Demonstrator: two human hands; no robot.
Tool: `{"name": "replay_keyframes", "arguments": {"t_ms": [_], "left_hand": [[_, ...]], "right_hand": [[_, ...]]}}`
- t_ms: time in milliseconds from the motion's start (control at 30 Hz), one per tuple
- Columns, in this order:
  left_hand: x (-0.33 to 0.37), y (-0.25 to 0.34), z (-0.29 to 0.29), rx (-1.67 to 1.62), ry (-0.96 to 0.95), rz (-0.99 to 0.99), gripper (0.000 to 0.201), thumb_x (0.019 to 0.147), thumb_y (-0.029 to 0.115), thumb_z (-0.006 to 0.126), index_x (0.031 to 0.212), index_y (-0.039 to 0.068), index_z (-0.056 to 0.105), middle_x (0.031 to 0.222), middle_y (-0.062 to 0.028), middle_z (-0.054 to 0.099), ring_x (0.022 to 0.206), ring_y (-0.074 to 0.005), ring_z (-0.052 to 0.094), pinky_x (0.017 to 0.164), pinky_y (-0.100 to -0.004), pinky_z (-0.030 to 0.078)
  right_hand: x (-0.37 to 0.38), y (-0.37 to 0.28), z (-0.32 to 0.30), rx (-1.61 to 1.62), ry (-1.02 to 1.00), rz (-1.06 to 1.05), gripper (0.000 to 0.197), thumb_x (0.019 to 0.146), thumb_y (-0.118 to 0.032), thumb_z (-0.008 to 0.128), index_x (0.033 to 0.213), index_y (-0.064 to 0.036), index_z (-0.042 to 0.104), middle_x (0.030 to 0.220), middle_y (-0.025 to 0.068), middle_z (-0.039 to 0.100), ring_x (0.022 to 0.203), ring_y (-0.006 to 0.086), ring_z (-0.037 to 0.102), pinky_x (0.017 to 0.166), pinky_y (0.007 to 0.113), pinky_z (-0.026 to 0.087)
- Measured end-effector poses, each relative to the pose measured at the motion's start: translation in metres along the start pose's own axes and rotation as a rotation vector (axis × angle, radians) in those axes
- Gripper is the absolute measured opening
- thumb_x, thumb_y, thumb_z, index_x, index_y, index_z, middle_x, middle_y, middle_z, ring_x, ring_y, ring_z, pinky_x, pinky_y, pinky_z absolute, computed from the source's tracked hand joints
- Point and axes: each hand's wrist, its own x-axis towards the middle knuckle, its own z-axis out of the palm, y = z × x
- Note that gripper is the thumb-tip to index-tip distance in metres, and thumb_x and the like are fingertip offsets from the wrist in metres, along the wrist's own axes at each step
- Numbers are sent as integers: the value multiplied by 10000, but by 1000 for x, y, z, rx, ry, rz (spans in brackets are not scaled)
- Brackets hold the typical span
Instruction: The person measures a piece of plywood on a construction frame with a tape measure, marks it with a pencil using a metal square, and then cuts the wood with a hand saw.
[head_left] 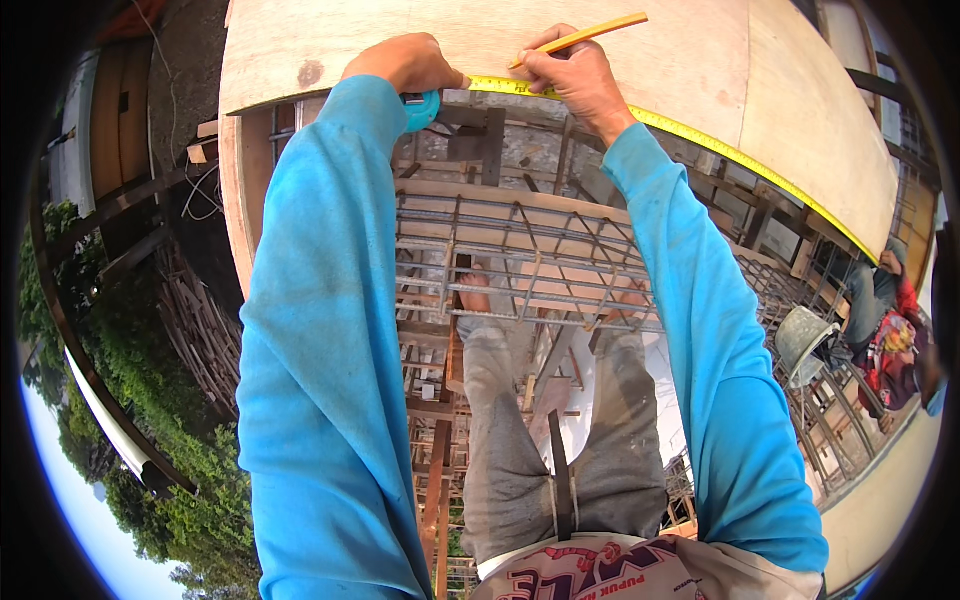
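My left hand (408, 62) is closed around a teal tape measure (423, 110) at the near edge of a plywood sheet (690, 60). From its case the yellow tape blade (745, 160) runs right along that edge to the sheet's far right corner. There another person's hand (889, 262) is at the blade's end. My right hand (582, 85) pinches a yellow-orange pencil (608, 27), its tip pointing down-left close above the plywood. The heel of this hand lies over part of the blade.
Below the sheet runs a rebar cage (540, 250), with my feet and legs among timber framing under it. A bucket (800, 345) stands right, beside the crouching co-worker (890, 340). Stacked wood strips (205, 320) and trees (150, 460) are at left.
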Motion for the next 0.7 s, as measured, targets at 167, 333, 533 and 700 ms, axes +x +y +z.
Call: {"name": "replay_keyframes", "arguments": {"t_ms": [167,333,533,700], "left_hand": [[0,0,2,6,3,-16,387,803,467,701,722,94,768,748,-117,704,634,-251,631,667,-391,500],[-4,3,-3,-5,-5,-28,399,810,482,698,731,98,769,762,-115,710,638,-245,637,667,-384,503],[-6,5,-2,-10,3,-34,398,819,483,693,731,102,770,765,-115,712,627,-242,641,662,-380,506],[-2,3,-1,-1,-12,-38,393,814,475,697,732,99,771,751,-112,714,607,-238,640,645,-382,507]], "right_hand": [[-2,0,2,-107,-14,-11,166,791,-165,713,858,-30,645,824,94,695,721,146,675,650,263,576],[-6,3,2,-168,41,-59,159,789,-165,722,854,-42,645,782,74,675,701,141,670,651,258,572],[-7,4,2,-224,23,-55,171,793,-189,723,864,-52,649,783,75,681,695,140,673,668,260,573],[-7,8,3,-255,41,-66,181,793,-209,718,869,-59,652,774,80,686,688,142,675,681,260,571]]}}
